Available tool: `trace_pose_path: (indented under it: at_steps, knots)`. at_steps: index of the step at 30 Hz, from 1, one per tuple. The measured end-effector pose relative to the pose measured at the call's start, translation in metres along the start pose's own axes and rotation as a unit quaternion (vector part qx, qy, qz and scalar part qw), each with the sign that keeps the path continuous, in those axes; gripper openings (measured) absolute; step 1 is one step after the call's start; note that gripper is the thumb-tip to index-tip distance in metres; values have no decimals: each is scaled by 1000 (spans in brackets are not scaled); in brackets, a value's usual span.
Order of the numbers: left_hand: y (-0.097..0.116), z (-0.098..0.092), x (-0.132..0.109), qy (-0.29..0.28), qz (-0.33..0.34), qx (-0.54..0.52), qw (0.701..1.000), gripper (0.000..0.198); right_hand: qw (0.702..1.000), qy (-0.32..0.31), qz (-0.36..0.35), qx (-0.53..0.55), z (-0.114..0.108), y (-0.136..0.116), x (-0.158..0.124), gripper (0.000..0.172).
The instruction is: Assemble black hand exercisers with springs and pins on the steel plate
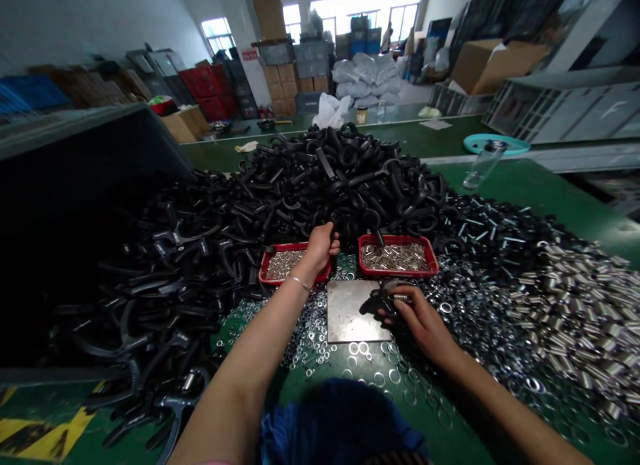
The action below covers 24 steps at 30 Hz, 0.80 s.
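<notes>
From where I'm standing, the R hand [417,316], just right of ctr frame, has its thumb & fingers closed on a black part [376,302] w/ a small silver spring [401,296] at the fingertips; the part's held over the right side of a flat metal plate [347,315], ctr frame. L hand [320,246], approx. ctr, reaches over the right end of the L red tray [270,280], fingers curled in near the foot of the big pile of black parts [280,178]; can't tell if they're clamped on anything. Thin band [300,282] on the L wrist. L tray's full of tiny metal bits, R red tray [397,274] has small shiny pins, w/ a black piece poking over its back rim. Loose silver rings [354,348] lie below the plate, lower ctr; a heap of silver cylinders [575,312] spreads at far R of frame. Glass bottle [485,165] stands on the green table [537,178], upper R, nr a teal tray [470,145]. White plastic bag [333,110] behind the pile, upper ctr; grey crate [565,112] upper R; another person [387,37] way back by the windows, top of frame.
</notes>
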<state>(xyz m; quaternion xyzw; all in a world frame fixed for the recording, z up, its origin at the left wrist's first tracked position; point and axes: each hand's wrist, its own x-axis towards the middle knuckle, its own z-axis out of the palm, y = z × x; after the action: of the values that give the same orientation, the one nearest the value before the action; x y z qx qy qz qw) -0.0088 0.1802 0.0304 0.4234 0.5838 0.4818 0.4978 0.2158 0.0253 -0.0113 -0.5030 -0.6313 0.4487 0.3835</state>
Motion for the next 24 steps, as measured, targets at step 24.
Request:
trace_pose_path:
  at_steps: [24]
  knots:
    - [-64,-2,-173,-126,-7,-11,992,40,983,4,-64,-170,20,-37,-3,26]
